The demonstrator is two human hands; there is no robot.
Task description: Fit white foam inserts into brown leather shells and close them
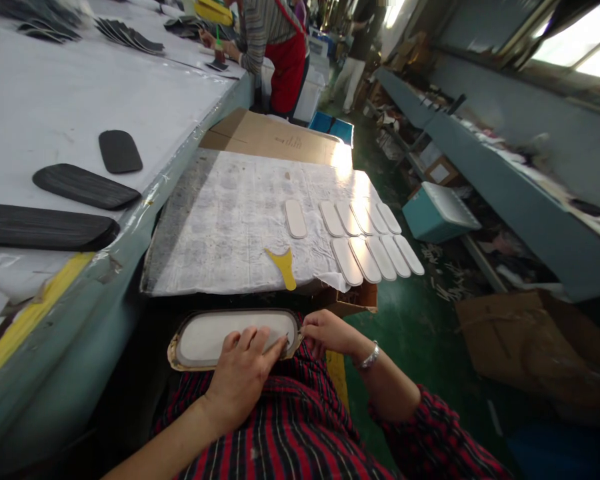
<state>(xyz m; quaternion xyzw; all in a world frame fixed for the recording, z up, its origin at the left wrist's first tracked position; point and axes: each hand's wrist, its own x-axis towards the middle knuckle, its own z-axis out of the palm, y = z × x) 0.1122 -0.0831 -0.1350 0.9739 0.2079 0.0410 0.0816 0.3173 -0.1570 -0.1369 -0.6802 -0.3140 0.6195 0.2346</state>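
A long oval piece [205,339], white on top with a dark and tan rim, lies across my lap. My left hand [245,370] rests on its right half, fingers bent and pressed onto the white face. At the piece's right end, my right hand [325,331] is closed in a pinch at the rim; what the fingertips hold is too small to name. Beyond, on the cloth-covered board [220,227], lie a yellow forked tool [284,267], a single white oval pad [295,219] and several overlapping white pads [347,261] in two rows.
The white table [70,87] at left bears black oval pieces [86,186] and black stacks. A person in a red apron [286,73] works at its far end. Cardboard [280,137] lies behind the board. At right are a teal box [440,210], a brown carton [510,347] and a long bench [520,193].
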